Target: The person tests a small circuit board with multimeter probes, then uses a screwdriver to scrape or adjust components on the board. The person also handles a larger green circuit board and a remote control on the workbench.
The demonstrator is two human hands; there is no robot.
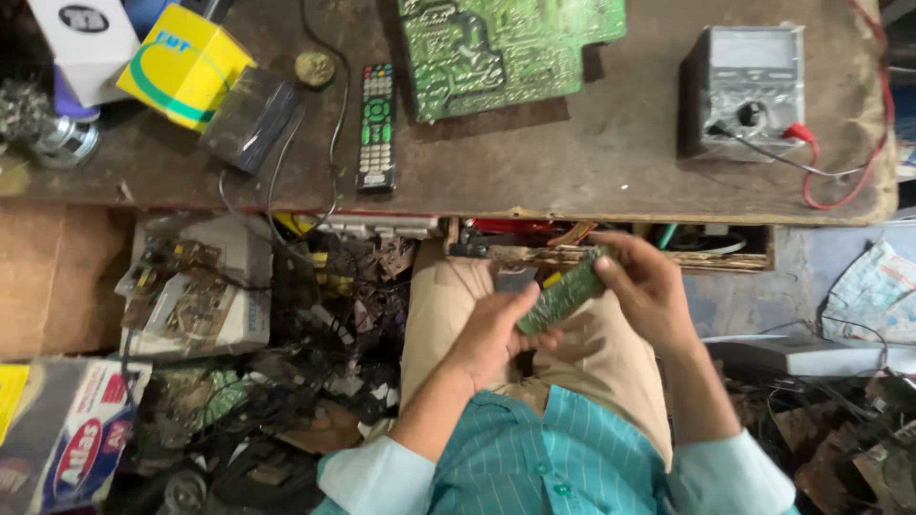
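Both hands, left hand (496,334) and right hand (649,286), are pinching a small green circuit board (563,294) over the lap, just inspecting it, no tool on it yet.

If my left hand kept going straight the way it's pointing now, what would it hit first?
The left hand points up-right, already touching the small green circuit board. Past it, probably the open drawer under the workbench, though depth is unclear.

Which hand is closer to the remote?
Left. The left hand sits below the remote, slightly to its right; the right hand is farther right.
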